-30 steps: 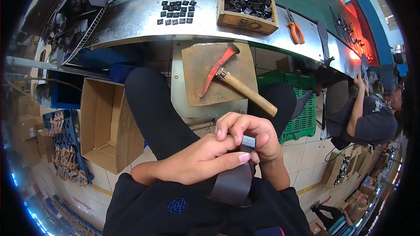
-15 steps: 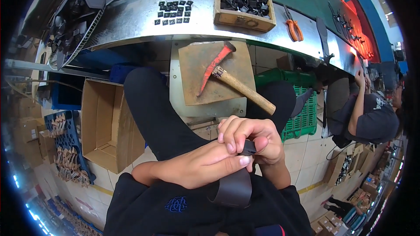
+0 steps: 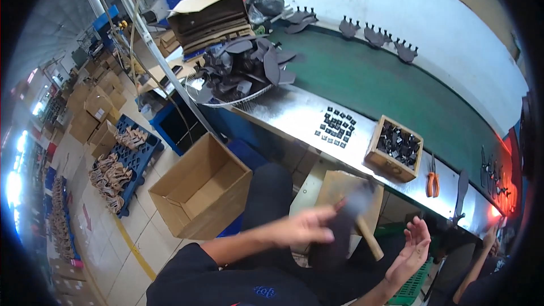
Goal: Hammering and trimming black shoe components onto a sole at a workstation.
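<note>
My left hand [image 3: 303,228] is over my lap, its fingers and thumb at the edge of a dark sole-shaped piece [image 3: 334,241]. Motion smears the piece, so its exact outline and upper end are unclear. My right hand [image 3: 409,252] is raised to the right, palm up and fingers apart, holding nothing. Behind the piece, a hammer with a wooden handle [image 3: 369,241] lies on a worn brown board [image 3: 334,184]; the blur hides most of its head. On the metal bench edge sit rows of small black pieces [image 3: 335,127] and a wooden box [image 3: 391,167] of similar black parts.
Orange-handled pliers [image 3: 433,184] lie right of the box. A wire basket [image 3: 226,102] heaped with dark soles stands at the bench's left end. Dark soles [image 3: 377,35] line the green belt [image 3: 351,73]. An open carton [image 3: 198,190] is left of my legs. A co-worker's arm [image 3: 479,263] shows at right.
My hands have parted: the left now reaches forward with the dark piece, and the right has let go and opened. The view has turned left, bringing the basket and belt into sight.
</note>
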